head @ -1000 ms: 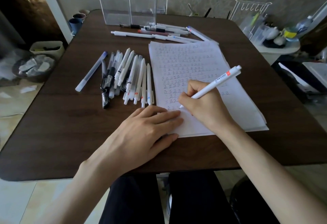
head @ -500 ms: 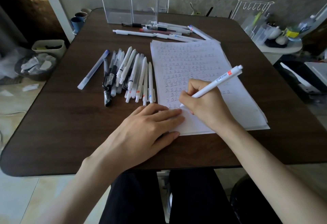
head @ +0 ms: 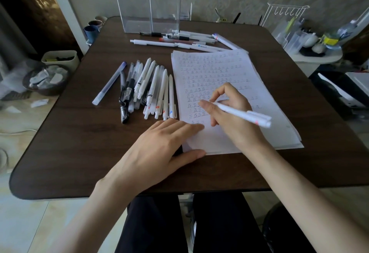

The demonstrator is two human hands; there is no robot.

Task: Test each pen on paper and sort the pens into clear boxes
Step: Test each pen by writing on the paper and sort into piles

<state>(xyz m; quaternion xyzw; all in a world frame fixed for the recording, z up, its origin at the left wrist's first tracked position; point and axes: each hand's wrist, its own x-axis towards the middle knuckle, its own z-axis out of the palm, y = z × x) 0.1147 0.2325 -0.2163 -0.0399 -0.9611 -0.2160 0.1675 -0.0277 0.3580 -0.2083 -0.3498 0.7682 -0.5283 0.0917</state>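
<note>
Right hand [head: 235, 123] grips a pen [head: 242, 114] over the paper [head: 269, 93]; left hand [head: 159, 153], flat, pins the sheet. Testing seems done; next, choose a box [head: 131, 3].

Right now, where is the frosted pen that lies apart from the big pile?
In the head view, the frosted pen lies slanted on the table, just left of the pen pile.

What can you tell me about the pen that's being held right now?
The pen is slim, white and plastic-looking, with a clip and a small red mark near its blunt end. The right hand pinches it near the tip, which the fingers hide. It lies almost level above the paper, blunt end pointing right.
</note>
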